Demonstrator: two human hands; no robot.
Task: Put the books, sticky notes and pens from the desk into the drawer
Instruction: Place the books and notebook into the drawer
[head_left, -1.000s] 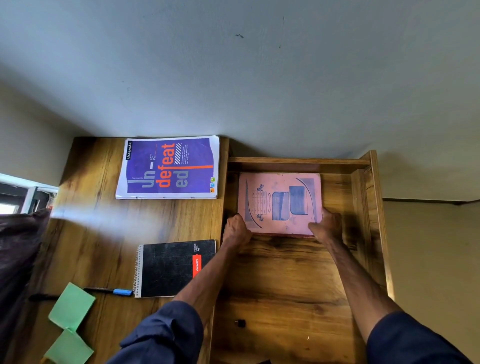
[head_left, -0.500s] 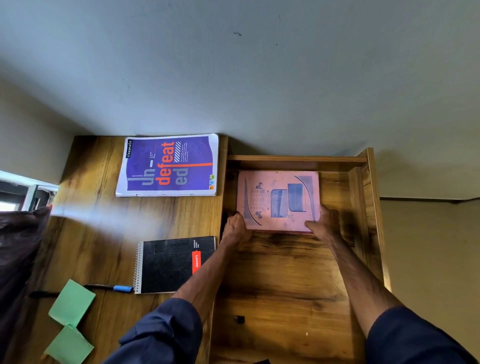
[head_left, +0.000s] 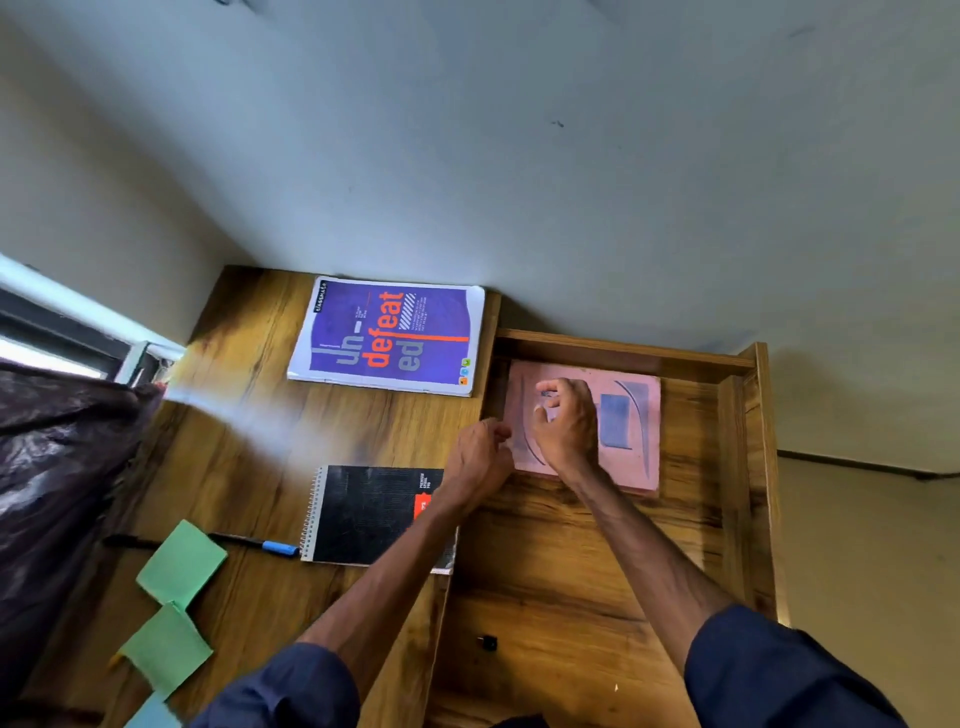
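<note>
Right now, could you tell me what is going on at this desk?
A person is clearing the desk into the open drawer. A pink book lies flat at the back of the drawer. The right hand hovers over it with loosely curled fingers, and the left hand is by its left edge, too blurred to tell any contact. On the desk lie a purple book, a black spiral notebook, a pen and green sticky notes.

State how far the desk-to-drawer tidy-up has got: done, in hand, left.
Done: the pink book lies flat in the drawer. In hand: nothing; the left hand and right hand hover by it, empty. Left: the purple book, black spiral notebook, pen and green sticky notes, all on the desk.
</note>
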